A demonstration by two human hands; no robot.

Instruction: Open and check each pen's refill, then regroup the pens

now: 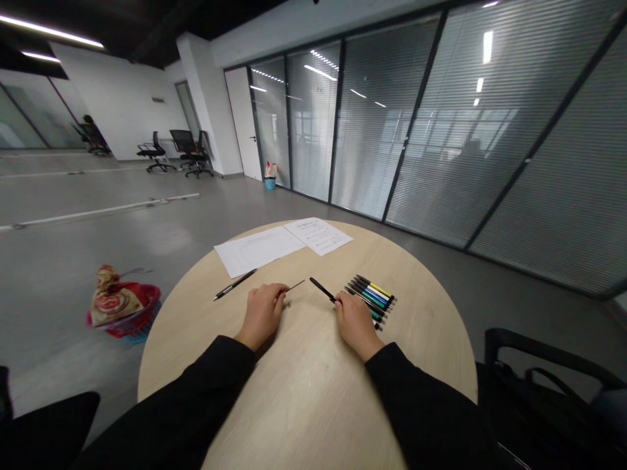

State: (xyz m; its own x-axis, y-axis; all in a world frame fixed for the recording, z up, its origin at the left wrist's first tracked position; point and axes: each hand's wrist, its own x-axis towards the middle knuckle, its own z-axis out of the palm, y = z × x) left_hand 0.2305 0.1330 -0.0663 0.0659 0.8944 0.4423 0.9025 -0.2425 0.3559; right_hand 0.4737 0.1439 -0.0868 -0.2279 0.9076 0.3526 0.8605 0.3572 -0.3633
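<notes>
My left hand (264, 313) is closed in a pinch on a thin dark pen refill (296, 286), whose free end points right and slightly away from me. Across a small gap, my right hand (356, 321) grips a black pen (322, 288) that slants up to the left. The refill and the pen do not touch. Beside and partly behind my right hand lies a row of several pens (375, 295) with yellow, white, blue, green and black parts. A lone black pen (235, 284) rests on the table, beyond my left hand and to its left.
Two printed paper sheets (262, 249) lie at the far side of the round wooden table (304, 391). On the floor to the left stands a basket (151, 307) with a paper bag in it. Black chairs flank the table at lower left and right (548, 356).
</notes>
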